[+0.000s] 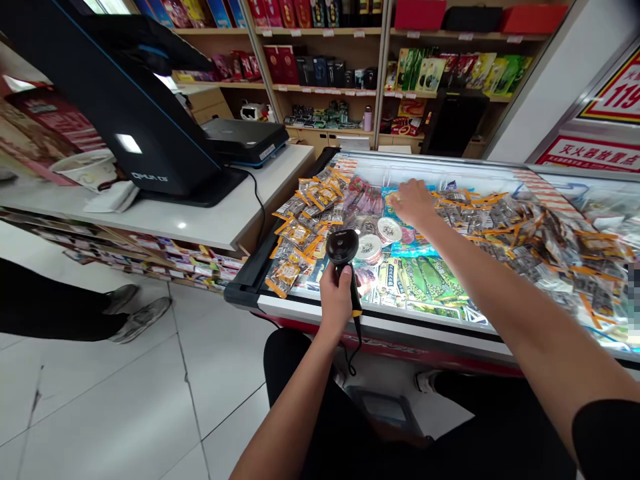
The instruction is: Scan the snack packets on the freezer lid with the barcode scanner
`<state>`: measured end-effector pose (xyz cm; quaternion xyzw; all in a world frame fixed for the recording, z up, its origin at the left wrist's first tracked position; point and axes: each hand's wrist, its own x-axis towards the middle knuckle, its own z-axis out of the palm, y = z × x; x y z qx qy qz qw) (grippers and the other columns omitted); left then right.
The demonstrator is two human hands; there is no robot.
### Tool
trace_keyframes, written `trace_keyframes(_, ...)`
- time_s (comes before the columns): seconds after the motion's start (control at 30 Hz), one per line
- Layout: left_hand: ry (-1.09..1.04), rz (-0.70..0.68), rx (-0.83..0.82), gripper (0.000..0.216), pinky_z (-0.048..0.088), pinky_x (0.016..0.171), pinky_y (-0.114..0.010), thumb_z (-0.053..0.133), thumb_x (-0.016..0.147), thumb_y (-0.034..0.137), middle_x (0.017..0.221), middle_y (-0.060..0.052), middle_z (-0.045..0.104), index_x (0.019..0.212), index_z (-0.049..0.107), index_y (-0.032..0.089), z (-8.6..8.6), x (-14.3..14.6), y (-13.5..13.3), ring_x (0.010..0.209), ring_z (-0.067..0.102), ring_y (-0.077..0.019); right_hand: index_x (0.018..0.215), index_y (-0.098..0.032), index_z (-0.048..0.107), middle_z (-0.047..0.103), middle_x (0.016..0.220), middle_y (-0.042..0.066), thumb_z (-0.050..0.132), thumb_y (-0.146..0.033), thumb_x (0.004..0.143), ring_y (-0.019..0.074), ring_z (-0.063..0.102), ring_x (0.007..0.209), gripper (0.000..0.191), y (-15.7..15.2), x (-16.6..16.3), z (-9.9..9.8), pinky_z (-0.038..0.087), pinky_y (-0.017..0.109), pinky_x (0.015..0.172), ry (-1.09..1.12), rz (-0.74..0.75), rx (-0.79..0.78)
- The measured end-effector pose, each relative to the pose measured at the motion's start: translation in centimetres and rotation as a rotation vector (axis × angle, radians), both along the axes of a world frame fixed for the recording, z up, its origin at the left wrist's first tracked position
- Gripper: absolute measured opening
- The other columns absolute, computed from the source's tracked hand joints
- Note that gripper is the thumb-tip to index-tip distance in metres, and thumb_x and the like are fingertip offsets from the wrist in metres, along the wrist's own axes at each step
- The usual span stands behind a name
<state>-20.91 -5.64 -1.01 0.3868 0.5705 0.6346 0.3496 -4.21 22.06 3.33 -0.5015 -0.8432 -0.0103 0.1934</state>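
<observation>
A black handheld barcode scanner (pixel 343 247) is gripped in my left hand (pixel 334 299), its head up and its cable hanging below. My right hand (pixel 416 203) reaches over the lit freezer, fingers bent down at a blue packet (pixel 413 249); its fingertips are partly hidden, and what they hold does not show. Between my hands lie two round white-topped tubs (pixel 369 247). Orange-edged snack packets (pixel 299 233) are heaped left of the scanner. Green packets (pixel 433 280) show nearer the front edge, and pinkish packets (pixel 365 197) lie behind the tubs.
More orange-edged packets (pixel 530 233) spread over the freezer's right side. A white counter (pixel 200 217) with a black checkout machine (pixel 165 147) and a scale (pixel 245 139) stands left. Shelves (pixel 325 90) line the back. Another person's shoes (pixel 143 319) are at far left.
</observation>
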Motion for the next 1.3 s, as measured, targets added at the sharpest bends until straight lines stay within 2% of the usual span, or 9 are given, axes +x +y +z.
trace_keyframes(0.1,-0.040,0.011,0.017,0.036,0.047,0.046,-0.024,0.055,0.094,0.059,0.070,0.002,0.062,0.098,0.056,0.022,-0.1,-0.1,-0.2,0.049,0.056,-0.0125,0.152,-0.025,0.052,0.052,0.156,0.010,0.034,-0.055,0.106,0.0350,0.042,0.147,0.058,-2.5,-5.6,-0.8,0.035,0.058,0.121,-0.015,0.447,-0.102)
trace_keyframes(0.17,-0.068,-0.001,0.031,0.036,0.047,0.046,-0.024,0.055,0.094,0.058,0.069,0.004,0.060,0.099,0.056,0.023,-0.1,-0.1,-0.2,0.048,0.057,-0.0122,0.161,-0.028,0.039,0.036,0.169,0.005,0.040,-0.055,0.105,0.0310,0.031,0.156,0.062,-3.7,-8.6,-2.0,0.029,0.055,0.126,-0.061,0.563,-0.137)
trace_keyframes(0.23,-0.080,-0.007,0.038,0.035,0.047,0.047,-0.024,0.055,0.095,0.057,0.068,0.004,0.059,0.099,0.055,0.022,-0.1,-0.2,-0.2,0.048,0.057,-0.0119,0.163,-0.028,0.036,0.030,0.172,0.005,0.043,-0.052,0.105,0.0308,0.024,0.159,0.064,-4.4,-10.4,-3.1,0.025,0.055,0.127,-0.104,0.545,-0.155)
trace_keyframes(0.37,-0.079,-0.005,0.029,0.034,0.047,0.047,-0.023,0.054,0.095,0.056,0.068,0.004,0.060,0.099,0.055,0.023,0.0,-0.2,-0.1,0.048,0.057,-0.0113,0.158,-0.025,0.048,0.039,0.167,0.007,0.044,-0.046,0.106,0.0340,0.029,0.157,0.056,-4.6,-10.4,-3.6,0.026,0.054,0.126,-0.126,0.495,-0.114)
trace_keyframes(0.57,-0.074,-0.021,0.016,0.033,0.047,0.045,-0.023,0.054,0.094,0.056,0.066,0.005,0.060,0.100,0.054,0.023,0.2,-0.1,-0.1,0.044,0.057,-0.0117,0.151,-0.021,0.056,0.050,0.160,0.009,0.041,-0.048,0.107,0.0308,0.040,0.151,0.053,-6.2,-5.6,-2.5,0.032,0.050,0.125,-0.141,0.477,-0.045)
trace_keyframes(0.93,-0.065,-0.167,0.061,0.042,0.047,0.041,-0.022,0.051,0.097,0.061,0.066,0.003,0.063,0.099,0.058,0.020,1.0,1.9,-0.5,0.044,0.058,-0.0114,0.158,-0.032,0.044,0.036,0.169,0.005,0.036,-0.055,0.107,0.0323,0.036,0.154,0.057,-12.5,3.2,-4.0,0.033,0.058,0.124,-0.065,0.479,-0.091)
trace_keyframes(1.13,-0.122,-0.250,0.042,0.042,0.047,0.039,-0.023,0.055,0.095,0.062,0.066,0.003,0.063,0.098,0.055,0.021,1.0,1.7,-0.2,0.042,0.057,-0.0117,0.162,-0.031,0.033,0.044,0.164,0.005,0.049,-0.055,0.103,0.0305,0.040,0.149,0.066,-10.3,2.6,-3.0,0.034,0.055,0.123,0.069,0.443,-0.131)
trace_keyframes(1.23,-0.123,-0.278,0.012,0.044,0.047,0.039,-0.022,0.055,0.095,0.064,0.066,0.004,0.063,0.098,0.054,0.021,1.1,1.4,0.0,0.041,0.057,-0.0114,0.160,-0.030,0.038,0.041,0.165,0.005,0.057,-0.054,0.099,0.0318,0.036,0.152,0.068,-8.6,1.8,-3.1,0.027,0.057,0.125,0.058,0.442,-0.111)
trace_keyframes(1.3,-0.123,-0.317,-0.024,0.045,0.047,0.039,-0.022,0.055,0.094,0.065,0.066,0.003,0.063,0.098,0.054,0.020,1.3,1.2,0.1,0.042,0.057,-0.0112,0.157,-0.032,0.044,0.045,0.162,0.005,0.061,-0.052,0.096,0.0336,0.038,0.150,0.066,-7.8,1.3,-3.5,0.032,0.058,0.121,0.039,0.425,-0.124)
